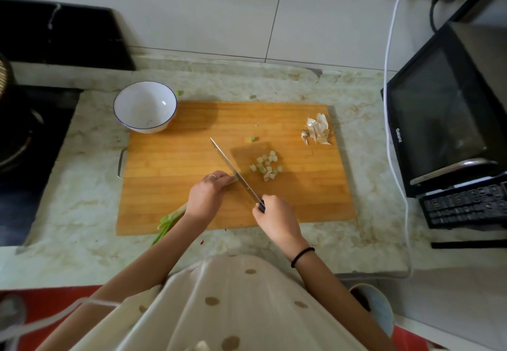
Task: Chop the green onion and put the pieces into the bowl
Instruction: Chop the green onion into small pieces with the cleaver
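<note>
A green onion [169, 220] lies across the wooden cutting board [170, 158], its green end hanging over the board's front left edge. My left hand [205, 195] holds its white end down, fingers curled over it. My right hand [275, 219] grips the dark handle of a long knife [233, 171], whose blade sits right beside my left fingertips. A small heap of cut onion pieces [266, 165] lies to the right of the blade. A white bowl [145, 106] with a blue rim stands empty at the board's far left corner.
Garlic skins [318, 130] lie at the board's far right. Stray onion bits [253, 139] sit on the board and on the counter behind it. A black microwave oven [444, 120] stands at the right, a stove with a pan [16, 142] at the left.
</note>
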